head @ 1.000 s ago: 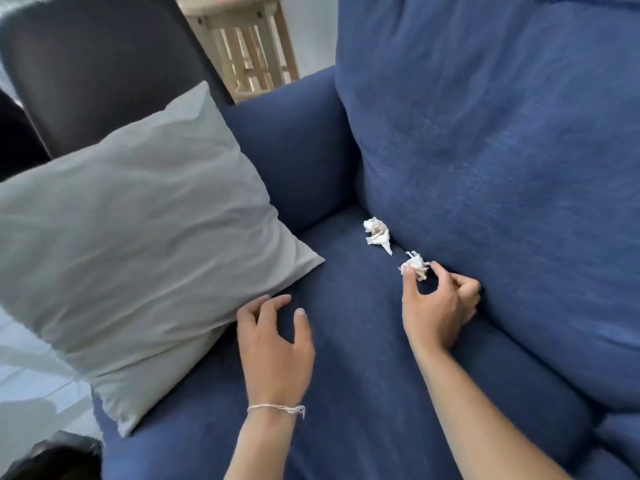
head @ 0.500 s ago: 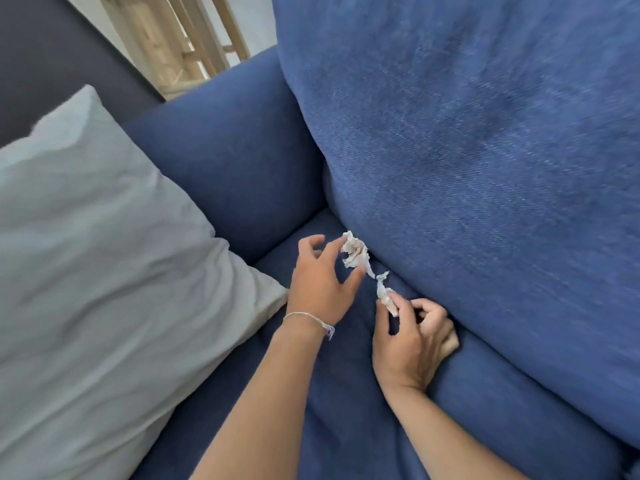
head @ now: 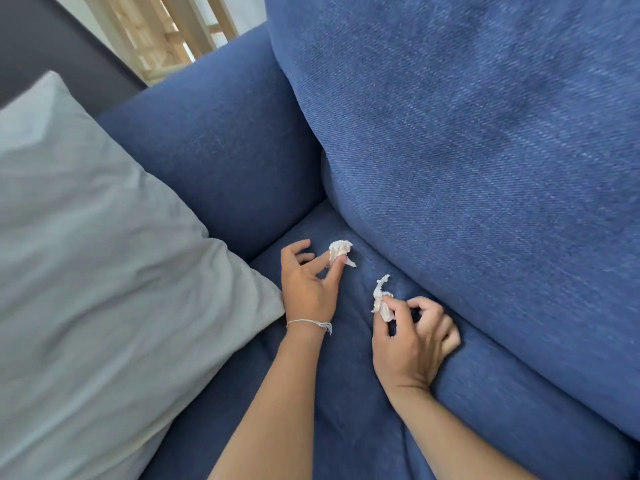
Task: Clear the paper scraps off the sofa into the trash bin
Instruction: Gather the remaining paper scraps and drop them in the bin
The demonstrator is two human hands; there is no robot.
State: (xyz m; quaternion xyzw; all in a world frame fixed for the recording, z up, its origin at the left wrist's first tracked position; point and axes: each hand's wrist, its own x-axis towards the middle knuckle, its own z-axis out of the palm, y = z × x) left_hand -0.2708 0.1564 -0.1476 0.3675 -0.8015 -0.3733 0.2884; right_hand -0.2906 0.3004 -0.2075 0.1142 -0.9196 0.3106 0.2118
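Your sofa [head: 467, 140] fills the view, with a grey pillow [head: 97, 271] at 9 o'clock. Your left hand [head: 308, 285] pinches one scrap [head: 339, 250] between thumb and a finger, other fingers spread, near the seat's back corner. Your right hand [head: 412, 344], at 4 o'clock from it, is curled, pinching the second scrap [head: 381, 299] between thumb and forefinger just above the seat.
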